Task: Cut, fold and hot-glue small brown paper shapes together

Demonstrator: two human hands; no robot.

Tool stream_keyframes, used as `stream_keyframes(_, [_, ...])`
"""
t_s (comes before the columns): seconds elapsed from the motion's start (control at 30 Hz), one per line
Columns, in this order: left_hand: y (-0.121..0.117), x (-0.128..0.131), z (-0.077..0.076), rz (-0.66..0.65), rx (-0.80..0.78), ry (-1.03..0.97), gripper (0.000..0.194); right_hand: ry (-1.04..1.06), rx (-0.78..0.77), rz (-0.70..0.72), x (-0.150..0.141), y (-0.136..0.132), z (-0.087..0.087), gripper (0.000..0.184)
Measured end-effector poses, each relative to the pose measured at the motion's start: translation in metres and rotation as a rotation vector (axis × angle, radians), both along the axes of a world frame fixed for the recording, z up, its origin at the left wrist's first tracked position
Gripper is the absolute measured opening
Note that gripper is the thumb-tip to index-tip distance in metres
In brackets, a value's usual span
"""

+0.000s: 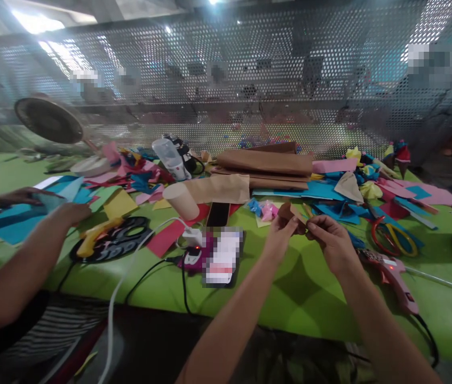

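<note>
My left hand [284, 232] is closed on a small folded piece of brown paper [288, 211], thumb pressed along its edge. Beside it my right hand [330, 240] pinches at the paper's right side, thumb and forefinger together; whether a separate small bit lies in the pinch is too fine to tell. Both hands are held above the green table [301, 298]. Just left of them sit small blue and pink crumpled pieces [264, 209]. Nearest my right forearm lie a pink glue gun [396, 277] with a glue stick in its back and scissors [394, 237] with red and yellow handles.
Phone [223, 258], purple power strip [201, 255], cables and a yellow glue gun [97, 239] lie to the left. A cardboard tube [181, 201] stands tilted. Brown paper rolls [263, 162] and coloured scraps line the back. A co-worker's hands [65, 213] handle blue paper at far left.
</note>
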State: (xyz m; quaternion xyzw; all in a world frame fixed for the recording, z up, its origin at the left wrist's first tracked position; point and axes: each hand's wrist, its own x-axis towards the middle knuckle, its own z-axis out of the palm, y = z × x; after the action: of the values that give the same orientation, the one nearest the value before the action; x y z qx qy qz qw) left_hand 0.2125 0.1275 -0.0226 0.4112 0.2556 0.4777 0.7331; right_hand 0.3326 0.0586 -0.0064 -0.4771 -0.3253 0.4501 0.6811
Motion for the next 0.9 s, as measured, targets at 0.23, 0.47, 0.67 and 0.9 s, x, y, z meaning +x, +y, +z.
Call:
stream_keyframes(0.23, [-0.002,0.001,-0.002,0.004,0.007,-0.028,0.045,-0.046,-0.021,0.016,0.002,0.000,-0.003,0.026])
stream_keyframes(0.47, [-0.001,0.002,-0.003,0.066,-0.009,0.049,0.044,-0.062,-0.047,0.006,-0.001,0.002,-0.002,0.032])
stream_keyframes(0.67, [-0.005,0.001,0.004,0.004,0.056,0.028,0.043,-0.034,-0.021,-0.023,0.000,0.005,-0.005,0.033])
stream_keyframes(0.9, [-0.010,-0.001,0.003,-0.074,0.193,0.091,0.035,-0.016,-0.019,-0.022,-0.002,0.004,-0.003,0.035])
